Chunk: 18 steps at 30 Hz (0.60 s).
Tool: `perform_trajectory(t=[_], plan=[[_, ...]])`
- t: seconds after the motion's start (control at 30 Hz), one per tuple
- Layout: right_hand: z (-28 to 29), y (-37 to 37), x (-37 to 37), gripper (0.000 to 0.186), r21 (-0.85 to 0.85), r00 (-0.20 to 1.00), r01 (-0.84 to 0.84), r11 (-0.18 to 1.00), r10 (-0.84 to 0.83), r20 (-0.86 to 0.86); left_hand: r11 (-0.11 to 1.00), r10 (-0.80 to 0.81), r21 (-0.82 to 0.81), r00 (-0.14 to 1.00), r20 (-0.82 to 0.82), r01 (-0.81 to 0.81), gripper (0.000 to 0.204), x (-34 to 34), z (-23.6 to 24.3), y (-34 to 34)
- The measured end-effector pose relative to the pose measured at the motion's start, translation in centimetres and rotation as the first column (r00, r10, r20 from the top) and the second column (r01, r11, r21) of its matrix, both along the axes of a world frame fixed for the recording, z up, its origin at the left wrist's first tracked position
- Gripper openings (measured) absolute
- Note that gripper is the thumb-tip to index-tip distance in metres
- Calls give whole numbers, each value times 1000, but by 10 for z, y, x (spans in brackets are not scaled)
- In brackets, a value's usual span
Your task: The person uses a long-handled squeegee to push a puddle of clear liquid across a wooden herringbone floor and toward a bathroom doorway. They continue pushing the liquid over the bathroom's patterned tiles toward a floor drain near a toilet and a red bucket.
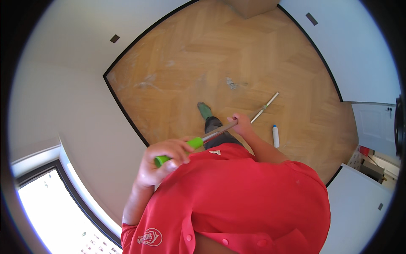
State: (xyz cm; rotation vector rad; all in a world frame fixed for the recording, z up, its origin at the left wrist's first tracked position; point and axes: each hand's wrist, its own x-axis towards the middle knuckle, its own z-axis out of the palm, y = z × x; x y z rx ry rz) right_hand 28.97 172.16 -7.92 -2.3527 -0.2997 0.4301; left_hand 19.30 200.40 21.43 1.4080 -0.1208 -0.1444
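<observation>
Silvery metal is held slantwise in front of a red shirt (253, 186): a long pole (220, 130), with its green grip (195, 143) at the near left end and its other end reaching far and to the right. The green grip is wrapped by the left hand (163, 158), its fingers curled closed; the bare shaft is clasped farther along by the right hand (242, 125), closed around the metal. Toward the pole's far end a narrow white-edged bar (272, 99) is seen at floor level; it appears to be joined to the pole, though the joint cannot be made out for certain.

Floor work is judged to be in hand and unfinished. Pale streaks (148, 81) are visible on the wood floor (182, 55) at the far left, and a grey clump (231, 83), seemingly debris, is not yet gathered up. How much has been covered cannot be told from this view.

To the right of the right hand, a white bottle with a blue cap (275, 137) is seen on the boards. A foot in a green sock (204, 111) is set nearer than the clump and left of the bar. Farther out, the boards are edged by black skirting (127, 113), with a white door (374, 122) placed at the right and a bright window (59, 211) at the near left
</observation>
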Motion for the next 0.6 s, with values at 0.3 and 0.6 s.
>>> perform_trajectory(t=[0.3, 0.6], plan=[[26, 188, 131, 24, 366, 927, -23, 930, -117, 356, 995, 47, 82, 992, 114, -56, 36, 139, 73, 120], [48, 332, 247, 27, 466, 950, -120, 877, -35, 310, 953, 118, 258, 979, 169, -159, 39, 216, 116, 194]])
